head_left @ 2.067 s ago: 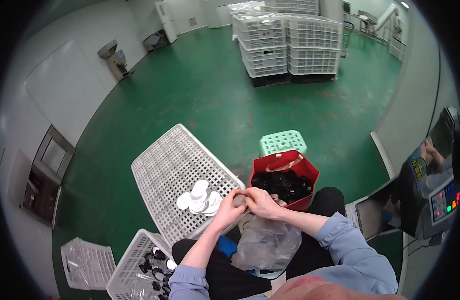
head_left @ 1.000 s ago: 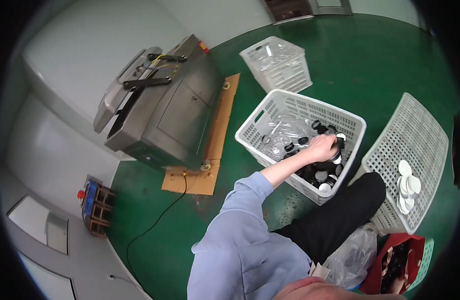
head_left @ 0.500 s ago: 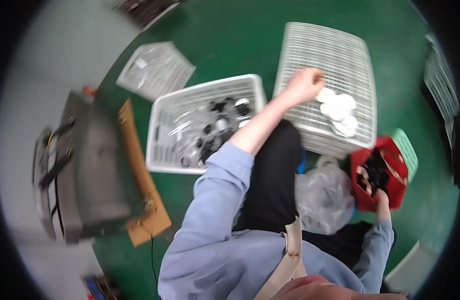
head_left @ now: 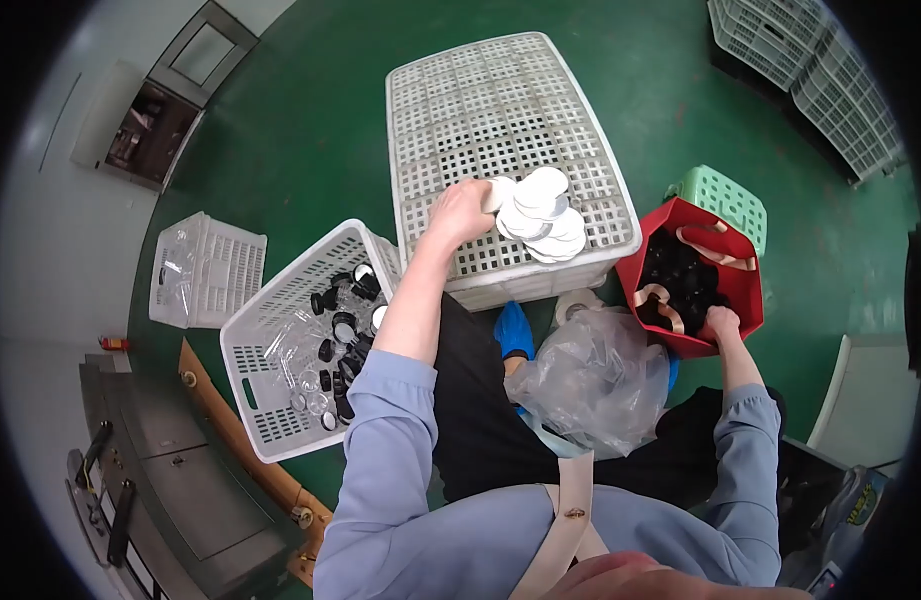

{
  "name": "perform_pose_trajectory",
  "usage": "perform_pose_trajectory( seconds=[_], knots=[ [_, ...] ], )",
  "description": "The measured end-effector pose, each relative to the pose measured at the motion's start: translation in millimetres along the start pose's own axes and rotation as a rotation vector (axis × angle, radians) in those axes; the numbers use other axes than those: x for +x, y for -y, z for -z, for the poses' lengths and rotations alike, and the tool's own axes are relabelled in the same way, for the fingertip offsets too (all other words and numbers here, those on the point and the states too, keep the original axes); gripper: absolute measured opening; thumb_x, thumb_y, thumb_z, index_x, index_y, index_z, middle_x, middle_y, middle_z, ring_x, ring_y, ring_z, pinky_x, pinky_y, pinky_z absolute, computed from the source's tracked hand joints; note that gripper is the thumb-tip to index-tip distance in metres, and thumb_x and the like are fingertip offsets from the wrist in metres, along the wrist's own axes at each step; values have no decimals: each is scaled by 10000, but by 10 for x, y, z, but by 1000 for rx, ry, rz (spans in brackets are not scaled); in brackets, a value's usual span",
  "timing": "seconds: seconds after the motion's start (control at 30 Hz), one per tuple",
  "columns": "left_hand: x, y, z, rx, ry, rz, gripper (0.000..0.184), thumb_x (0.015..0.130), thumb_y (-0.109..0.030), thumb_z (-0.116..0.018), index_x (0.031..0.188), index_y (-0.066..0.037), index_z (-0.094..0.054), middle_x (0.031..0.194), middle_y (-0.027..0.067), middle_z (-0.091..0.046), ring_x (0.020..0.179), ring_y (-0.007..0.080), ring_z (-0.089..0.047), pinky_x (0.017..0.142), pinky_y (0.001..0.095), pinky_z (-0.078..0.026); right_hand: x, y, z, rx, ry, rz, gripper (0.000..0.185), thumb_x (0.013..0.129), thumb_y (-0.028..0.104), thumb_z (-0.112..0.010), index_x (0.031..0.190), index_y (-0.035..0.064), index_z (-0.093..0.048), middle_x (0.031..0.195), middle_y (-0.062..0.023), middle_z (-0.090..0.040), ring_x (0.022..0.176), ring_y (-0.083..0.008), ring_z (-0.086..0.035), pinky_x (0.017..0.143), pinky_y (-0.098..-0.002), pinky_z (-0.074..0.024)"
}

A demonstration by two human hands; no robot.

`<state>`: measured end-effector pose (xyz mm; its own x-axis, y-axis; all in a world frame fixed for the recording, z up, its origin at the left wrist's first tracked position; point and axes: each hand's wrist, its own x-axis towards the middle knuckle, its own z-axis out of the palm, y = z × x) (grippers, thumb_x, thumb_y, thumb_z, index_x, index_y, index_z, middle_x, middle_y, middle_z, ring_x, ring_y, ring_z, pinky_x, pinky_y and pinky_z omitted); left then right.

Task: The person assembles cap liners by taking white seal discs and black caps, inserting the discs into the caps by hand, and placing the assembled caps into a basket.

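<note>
My left hand (head_left: pixel 461 212) is at the left edge of a pile of white discs (head_left: pixel 541 217), its fingers closed on one disc (head_left: pixel 496 194). The pile lies on the upturned white crate (head_left: pixel 460 120). On the right, my right hand (head_left: pixel 720 322) reaches into the near side of a red bag (head_left: pixel 632 262) filled with black caps (head_left: pixel 680 275); its fingertips are hidden among them. A clear plastic bag (head_left: pixel 600 380) rests between my legs.
A white crate (head_left: pixel 242 350) at the left holds clear jars and black lids. Behind it stands a smaller white crate (head_left: pixel 230 270). A green stool (head_left: pixel 725 205) is beyond the red bag. Stacked crates (head_left: pixel 770 40) stand at upper right, a steel machine (head_left: pixel 180 470) at lower left.
My left hand has gone from the jar crate to the white discs and closed on one. My right hand has moved from in front of me into the red bag. The view has turned.
</note>
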<state>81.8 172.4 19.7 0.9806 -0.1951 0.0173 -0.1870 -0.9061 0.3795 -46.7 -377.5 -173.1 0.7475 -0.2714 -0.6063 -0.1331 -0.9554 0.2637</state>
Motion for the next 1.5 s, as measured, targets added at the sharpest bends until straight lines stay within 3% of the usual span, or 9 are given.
perform_pose_trajectory(
  seconds=[0.07, 0.43, 0.67, 0.7, 0.87, 1.03, 1.17, 1.43, 1.5],
  knots=[
    [-33, -20, -10, 70, 30, 1, 470, 756, -169, -699, 1215, -71, -692, 1208, 186, -687, 1126, 352, -653, 977, 445, -517, 80, 63, -8, 115, -144, -25, 245, 852, 203, -656, 1044, 78, -744, 1103, -170, -732, 1054, -355, -703, 882, -468, -583],
    [55, -203, 7, 151, -94, 36, 250, 940, -230, -553, 1028, -55, -709, 931, 226, -716, 898, 426, -687, 826, 531, -533, -926, 115, 1350, 391, -706, 71, 286, 875, 187, -644, 1076, -16, -619, 914, -244, -717, 794, -354, -735, 804, -487, -576],
    [111, -340, 190, 133, -524, 100, 175, 927, -185, -624, 1015, -74, -727, 889, 242, -712, 824, 401, -702, 747, 491, -552, -1849, 400, 1799, 1499, -234, 358, 258, 954, 104, -596, 1178, -17, -553, 807, -49, -648, 658, -110, -678, 582, -254, -547],
    [117, -359, 216, 79, -623, 25, 171, 921, -158, -678, 1047, -54, -730, 865, 179, -742, 757, 307, -717, 685, 421, -548, -1898, 472, 1787, 1541, -221, 359, 303, 957, 117, -606, 1227, -8, -548, 816, -42, -646, 665, -105, -677, 573, -247, -539],
    [-165, -1148, 3, -1054, -310, -30, 260, 926, -94, -714, 1163, 11, -688, 861, 22, -714, 750, 86, -631, 676, 265, -499, -2020, 770, 1924, 1618, -77, 480, 315, 1025, 252, -575, 1230, 15, -549, 889, -46, -645, 654, -84, -651, 608, -228, -570],
    [-457, -1882, -420, -1161, -10, -165, 284, 908, -70, -717, 1184, -8, -693, 813, -6, -659, 758, 68, -597, 682, 241, -497, -2056, 1001, 1986, 1725, -36, 536, 402, 1069, 430, -452, 1249, 81, -537, 869, -50, -703, 689, -95, -708, 476, -166, -396],
    [-441, -1944, -507, -953, -96, -259, 255, 888, -71, -723, 1135, -10, -718, 812, 27, -634, 735, 93, -605, 666, 243, -511, -2140, 1037, 2104, 1826, -35, 521, 413, 1083, 382, -411, 1207, 14, -551, 1105, -78, -618, 837, -135, -665, 707, -284, -569],
    [-410, -2003, -648, -999, -118, -240, 301, 903, -142, -734, 1161, 8, -697, 833, 39, -649, 726, 106, -612, 640, 260, -526, -1898, 1137, 1941, 1806, -67, 659, 340, 1037, 219, -509, 1230, -62, -521, 1081, -116, -631, 852, -133, -666, 707, -285, -587],
    [-389, -1987, -647, -1145, 98, -30, 295, 917, -177, -734, 1130, 22, -694, 844, 34, -672, 729, 85, -605, 635, 245, -504, -1866, 1164, 1931, 1823, -74, 665, 325, 1041, 255, -533, 1204, -26, -516, 1026, -89, -633, 810, -106, -669, 667, -248, -584]
  ],
)
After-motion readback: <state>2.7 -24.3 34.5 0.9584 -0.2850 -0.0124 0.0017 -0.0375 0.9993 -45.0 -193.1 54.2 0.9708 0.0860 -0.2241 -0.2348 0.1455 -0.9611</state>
